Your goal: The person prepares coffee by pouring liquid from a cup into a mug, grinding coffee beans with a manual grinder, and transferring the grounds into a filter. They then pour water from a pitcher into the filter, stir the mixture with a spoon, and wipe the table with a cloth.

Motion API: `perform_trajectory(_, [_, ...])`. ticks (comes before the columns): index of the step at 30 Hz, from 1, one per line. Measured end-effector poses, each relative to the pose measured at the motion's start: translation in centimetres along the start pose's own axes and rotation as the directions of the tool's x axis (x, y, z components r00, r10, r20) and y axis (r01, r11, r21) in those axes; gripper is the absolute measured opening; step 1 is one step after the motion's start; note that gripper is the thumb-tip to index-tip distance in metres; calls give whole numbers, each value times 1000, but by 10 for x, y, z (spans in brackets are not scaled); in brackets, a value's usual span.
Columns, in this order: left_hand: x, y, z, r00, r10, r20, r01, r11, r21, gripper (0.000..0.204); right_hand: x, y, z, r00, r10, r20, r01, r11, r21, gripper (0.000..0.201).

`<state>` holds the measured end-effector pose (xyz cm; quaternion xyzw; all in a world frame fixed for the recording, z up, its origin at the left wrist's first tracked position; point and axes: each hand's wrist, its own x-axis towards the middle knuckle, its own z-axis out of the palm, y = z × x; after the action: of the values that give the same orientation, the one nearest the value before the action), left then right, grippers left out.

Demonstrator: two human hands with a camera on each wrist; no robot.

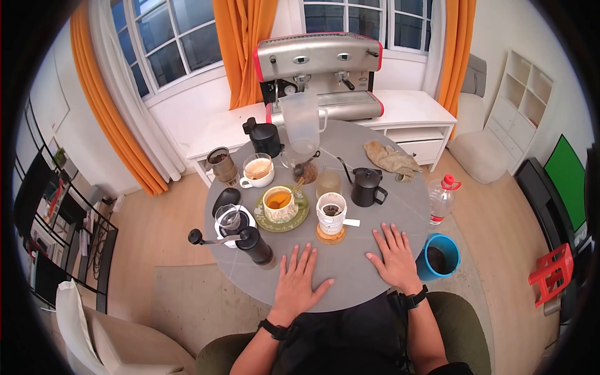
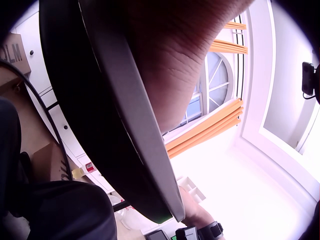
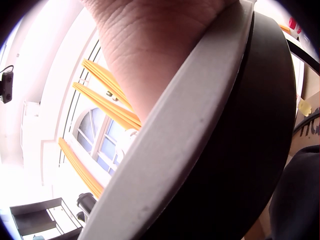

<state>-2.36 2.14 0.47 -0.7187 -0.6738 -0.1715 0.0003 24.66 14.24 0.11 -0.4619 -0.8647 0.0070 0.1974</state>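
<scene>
Both hands rest palm down on the round grey table (image 1: pixel 350 281), fingers spread and straight, holding nothing. My left hand (image 1: pixel 299 278) lies near the front edge, right of a black hand grinder (image 1: pixel 255 245). The right hand (image 1: pixel 396 259) is to the right of a white dripper cup (image 1: pixel 331 209) on a wooden coaster (image 1: pixel 330 234). Behind them are a cup of amber liquid (image 1: pixel 280 206) on a green plate and a black kettle (image 1: pixel 366 187). In the left wrist view the hand's heel (image 2: pixel 170 75) touches the table edge; the right wrist view shows the other heel (image 3: pixel 145 55) likewise.
Farther back stand a white coffee cup (image 1: pixel 257 170), a clear pitcher (image 1: pixel 301 119), a black lidded pot (image 1: pixel 264 137) and a brown cloth (image 1: pixel 392 160). An espresso machine (image 1: pixel 320 75) is beyond the table. A blue bucket (image 1: pixel 439 257) and a red-capped bottle (image 1: pixel 442 200) are at the right.
</scene>
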Motion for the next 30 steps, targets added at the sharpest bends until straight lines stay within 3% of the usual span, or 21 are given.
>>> perform_trajectory(15, [0, -1, 0, 1000, -9, 18, 10, 999, -30, 89, -1, 3, 0, 1000, -17, 11, 17, 1000, 9, 68])
perform_trajectory(17, [-1, 0, -2, 994, 40, -100, -44, 998, -36, 75, 2, 5, -3, 998, -55, -15, 54, 998, -14, 62])
perform_trajectory(18, [-2, -1, -3, 985, 63, -160, -70, 997, -36, 68, 8, 8, -11, 999, -32, 32, 28, 995, 99, 59])
perform_trajectory(20, [-9, -11, 8, 966, 20, -256, -100, 948, -302, 42, 26, 16, -37, 990, -9, 139, -36, 948, 316, 51])
perform_trajectory(21, [-10, -12, 7, 954, -11, -299, -123, 896, -426, 31, 39, 7, -57, 997, 16, 76, -44, 923, 381, 48])
perform_trajectory(23, [-19, -3, -5, 960, -129, -248, 3, 891, -453, 26, 65, -21, -88, 996, 76, -41, -45, 860, 509, 43])
perform_trajectory(24, [-21, 1, -11, 957, -187, -222, 65, 883, -465, 31, 78, -30, -95, 998, 63, -21, -40, 825, 564, 48])
perform_trajectory(26, [-20, 0, -9, 952, -141, -273, 15, 909, -417, 38, 98, -48, -102, 999, 32, 19, -37, 745, 666, 59])
perform_trajectory(30, [-16, 9, -7, 940, -140, -311, -3, 908, -419, 43, 129, -58, -61, 996, -83, -29, 85, 819, 567, 84])
